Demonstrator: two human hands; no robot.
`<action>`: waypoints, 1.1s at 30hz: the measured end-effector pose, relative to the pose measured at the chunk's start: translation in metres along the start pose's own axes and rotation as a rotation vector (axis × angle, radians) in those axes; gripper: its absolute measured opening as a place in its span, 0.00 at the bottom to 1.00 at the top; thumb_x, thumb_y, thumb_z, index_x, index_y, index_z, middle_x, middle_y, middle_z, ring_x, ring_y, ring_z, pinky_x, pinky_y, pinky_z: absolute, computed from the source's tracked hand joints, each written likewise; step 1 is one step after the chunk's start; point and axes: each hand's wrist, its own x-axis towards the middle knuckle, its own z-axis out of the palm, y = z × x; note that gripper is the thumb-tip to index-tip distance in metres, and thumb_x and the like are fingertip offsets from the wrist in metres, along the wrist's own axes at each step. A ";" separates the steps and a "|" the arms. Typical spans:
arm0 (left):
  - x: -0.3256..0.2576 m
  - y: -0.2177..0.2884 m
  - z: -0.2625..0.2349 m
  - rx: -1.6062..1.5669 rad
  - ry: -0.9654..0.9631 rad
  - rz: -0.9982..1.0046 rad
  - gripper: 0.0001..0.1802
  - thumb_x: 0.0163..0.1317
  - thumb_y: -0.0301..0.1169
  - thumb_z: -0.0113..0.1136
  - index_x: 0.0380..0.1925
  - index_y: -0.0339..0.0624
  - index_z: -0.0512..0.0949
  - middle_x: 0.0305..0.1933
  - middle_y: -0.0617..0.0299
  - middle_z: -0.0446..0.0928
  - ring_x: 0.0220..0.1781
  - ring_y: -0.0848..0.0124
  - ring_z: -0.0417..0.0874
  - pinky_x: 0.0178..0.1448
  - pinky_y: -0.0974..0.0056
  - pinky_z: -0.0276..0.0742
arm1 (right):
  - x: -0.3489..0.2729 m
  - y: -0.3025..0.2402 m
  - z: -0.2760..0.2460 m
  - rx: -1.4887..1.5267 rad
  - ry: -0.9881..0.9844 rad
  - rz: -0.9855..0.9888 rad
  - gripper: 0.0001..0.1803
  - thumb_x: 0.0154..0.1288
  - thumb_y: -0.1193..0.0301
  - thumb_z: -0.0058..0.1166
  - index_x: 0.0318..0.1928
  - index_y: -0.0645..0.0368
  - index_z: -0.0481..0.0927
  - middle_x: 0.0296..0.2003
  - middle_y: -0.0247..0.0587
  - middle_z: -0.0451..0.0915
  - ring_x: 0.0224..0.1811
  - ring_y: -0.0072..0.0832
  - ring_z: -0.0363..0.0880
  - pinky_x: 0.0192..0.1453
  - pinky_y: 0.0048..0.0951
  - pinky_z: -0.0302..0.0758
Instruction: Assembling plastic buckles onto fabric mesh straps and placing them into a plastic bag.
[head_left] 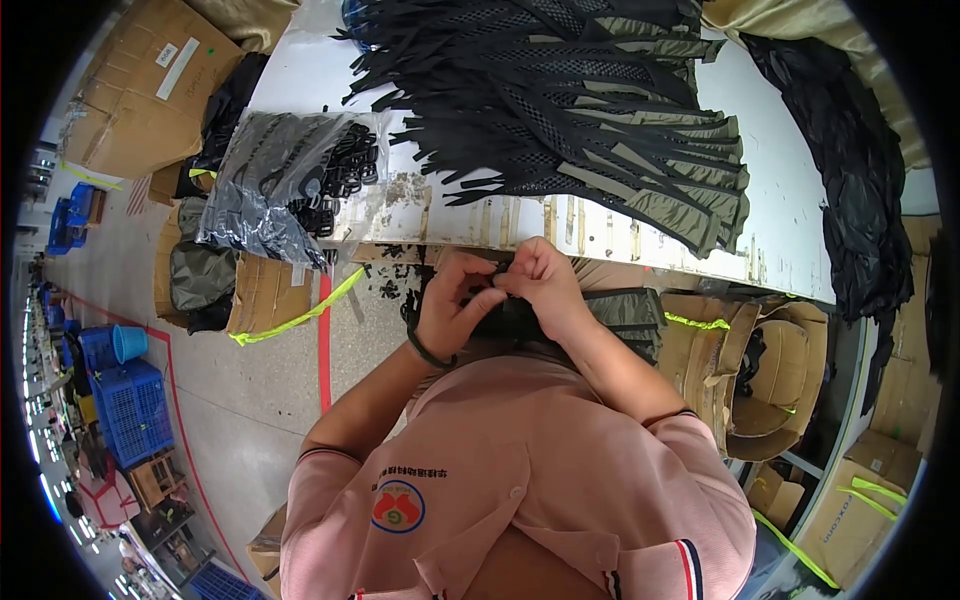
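Both hands in close over the lap, near side of the white table (785,190), fingertips almost meeting. Left hand (452,305), dark band (432,353) on wrist: thumb and fingers curled in, pinching the black piece (508,323). Right hand (548,290): fingers folded, also pinching it. Exact grip point hidden by the fingers. Black piece sits in the lap, below and between the hands. Olive piece (628,315) just right of the right hand. Table: strap pile (590,110) far side, bag (265,180) of black buckled straps to its left. Open cartons left (272,295) and right (775,375).
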 end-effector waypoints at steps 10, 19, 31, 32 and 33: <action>0.001 -0.003 -0.007 0.209 -0.077 0.097 0.13 0.49 0.16 0.64 0.35 0.38 0.74 0.40 0.61 0.68 0.39 0.72 0.75 0.37 0.72 0.73 | 0.007 -0.012 0.000 -0.291 -0.049 0.175 0.13 0.67 0.65 0.49 0.39 0.64 0.78 0.29 0.32 0.75 0.28 0.17 0.72 0.34 0.19 0.73; -0.039 -0.023 -0.062 0.078 0.019 -0.458 0.17 0.53 0.23 0.65 0.43 0.39 0.72 0.41 0.60 0.71 0.35 0.75 0.75 0.33 0.73 0.73 | 0.032 -0.049 -0.032 -1.149 0.252 -0.627 0.07 0.58 0.71 0.58 0.36 0.60 0.79 0.28 0.33 0.75 0.30 0.26 0.71 0.36 0.27 0.67; 0.052 0.017 -0.003 -0.919 -0.342 -0.466 0.28 0.68 0.48 0.46 0.62 0.44 0.63 0.52 0.56 0.75 0.35 0.74 0.76 0.41 0.69 0.72 | -0.017 -0.119 -0.009 -1.064 -0.050 -0.216 0.05 0.63 0.75 0.52 0.38 0.62 0.71 0.24 0.41 0.74 0.26 0.30 0.73 0.34 0.27 0.69; 0.059 0.017 -0.001 -0.996 -0.278 -0.433 0.25 0.67 0.46 0.47 0.59 0.43 0.66 0.48 0.57 0.76 0.32 0.74 0.75 0.38 0.70 0.71 | -0.024 -0.115 -0.013 -0.978 -0.085 -0.127 0.06 0.63 0.74 0.52 0.39 0.62 0.72 0.24 0.38 0.72 0.28 0.23 0.69 0.35 0.25 0.68; 0.066 0.017 0.002 -1.073 -0.222 -0.403 0.22 0.67 0.44 0.49 0.56 0.43 0.69 0.44 0.59 0.76 0.29 0.75 0.74 0.35 0.70 0.70 | -0.030 -0.108 -0.025 -0.869 -0.073 -0.071 0.06 0.64 0.74 0.52 0.39 0.62 0.72 0.24 0.37 0.72 0.29 0.22 0.69 0.36 0.24 0.68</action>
